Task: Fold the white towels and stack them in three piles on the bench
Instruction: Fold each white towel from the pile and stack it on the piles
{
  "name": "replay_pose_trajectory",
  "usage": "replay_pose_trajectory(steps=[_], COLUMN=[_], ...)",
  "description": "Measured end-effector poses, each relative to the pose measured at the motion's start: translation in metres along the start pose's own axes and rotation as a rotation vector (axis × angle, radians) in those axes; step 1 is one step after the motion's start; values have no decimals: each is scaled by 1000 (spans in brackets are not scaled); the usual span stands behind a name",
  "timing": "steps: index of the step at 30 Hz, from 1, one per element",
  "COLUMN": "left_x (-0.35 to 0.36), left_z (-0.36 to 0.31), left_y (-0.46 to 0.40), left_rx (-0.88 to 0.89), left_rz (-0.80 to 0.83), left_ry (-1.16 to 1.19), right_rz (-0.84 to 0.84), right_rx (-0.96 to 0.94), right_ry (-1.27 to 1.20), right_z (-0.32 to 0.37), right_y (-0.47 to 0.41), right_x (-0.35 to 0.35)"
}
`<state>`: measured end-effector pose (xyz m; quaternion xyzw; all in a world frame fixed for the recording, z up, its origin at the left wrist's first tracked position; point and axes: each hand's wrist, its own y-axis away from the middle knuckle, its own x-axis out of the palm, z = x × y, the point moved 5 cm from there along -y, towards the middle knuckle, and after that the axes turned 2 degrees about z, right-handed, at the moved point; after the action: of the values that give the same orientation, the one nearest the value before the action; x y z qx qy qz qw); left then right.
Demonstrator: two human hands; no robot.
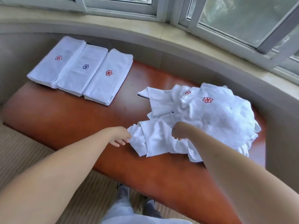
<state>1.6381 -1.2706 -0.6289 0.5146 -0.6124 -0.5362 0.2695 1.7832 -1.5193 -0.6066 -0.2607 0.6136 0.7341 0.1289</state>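
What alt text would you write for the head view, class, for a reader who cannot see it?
Both hands, left hand and right hand, grip a crumpled white towel at the near edge of an unfolded heap on a red-brown bench. Three folded piles lie side by side, far left.

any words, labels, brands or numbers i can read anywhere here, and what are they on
No readable text: no words, numbers or brand names show.
Only embroidered flower emblems, no letters: red on the left folded pile, blue on the middle folded pile, red on the right folded pile, two red on the unfolded towel heap.
Small edge tag on the right folded pile: too small to read.
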Motion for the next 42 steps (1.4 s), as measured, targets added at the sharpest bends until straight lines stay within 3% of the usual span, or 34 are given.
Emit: replay_pose_trajectory(steps=[7,12,15,19,22,26,31,36,38,40,42], left_x=[45,38,40,41,27,-8,-71,-108,-109,-97,-72], left_z=[18,-5,-13,-10,-17,-45,-106,-123,-105,-68,-16], left_y=[-54,-82,-101,-124,-124,-93,-18,39,39,22,-4], left_rx=[-33,263,237,-14,17,152,378,516,507,432,266], left_rz=[-31,-378,-288,-164,-121,-82,-109,-52,-35,-3,74], left_ry=[256,-3,118,477,708,990,1169,1114,1063,951,754], right_rz=[-161,-356,-309,-124,-27,-134,-370,-484,-447,-324,-57], right_rx=[-162,-90,13,-135,-164,-123,-232,-373,-398,-391,-309], right_ry=[-76,-101,-113,-289,-543,-722,-867,-907,-832,-714,-512], right_z=[19,31,28,35,33,26,39,66,77,86,91], right_y=[-57,-91,-103,-107,-96,-67,-13,26,25,11,-12], right_x=[29,38,52,65,55,14,-73,-120,-114,-87,-39])
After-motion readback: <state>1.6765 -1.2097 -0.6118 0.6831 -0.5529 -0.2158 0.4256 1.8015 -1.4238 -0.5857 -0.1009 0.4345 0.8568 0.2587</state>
